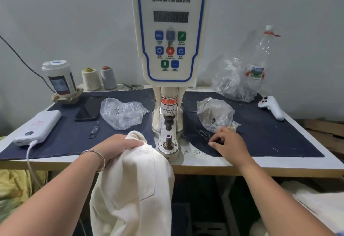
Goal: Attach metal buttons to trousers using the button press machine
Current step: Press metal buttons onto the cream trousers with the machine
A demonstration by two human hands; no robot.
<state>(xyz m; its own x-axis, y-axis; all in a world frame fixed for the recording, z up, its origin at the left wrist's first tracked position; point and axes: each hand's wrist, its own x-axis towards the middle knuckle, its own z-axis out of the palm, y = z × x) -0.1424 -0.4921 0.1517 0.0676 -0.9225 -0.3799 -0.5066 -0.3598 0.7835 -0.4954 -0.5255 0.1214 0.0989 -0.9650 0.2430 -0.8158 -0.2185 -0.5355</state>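
Note:
The servo button machine (170, 31) stands at the table's middle, its lower die post (168, 139) bare under the punch. Cream trousers (134, 183) hang over the table's front edge. My left hand (119, 145) grips their bunched top just left of the die. My right hand (226, 142) rests on the dark cloth to the right, fingers curled with the tips pinched together near loose threads; whether they hold a button is hidden. A clear bag with metal parts (214, 113) lies just behind that hand.
Another clear bag (122, 111), a phone (89, 108), a white power bank (39, 124) with cable and a cup (59, 79) sit at left. Two thread cones (98, 78) stand at the back. A plastic bottle (260, 57), crumpled bag and white controller (271, 106) are at right.

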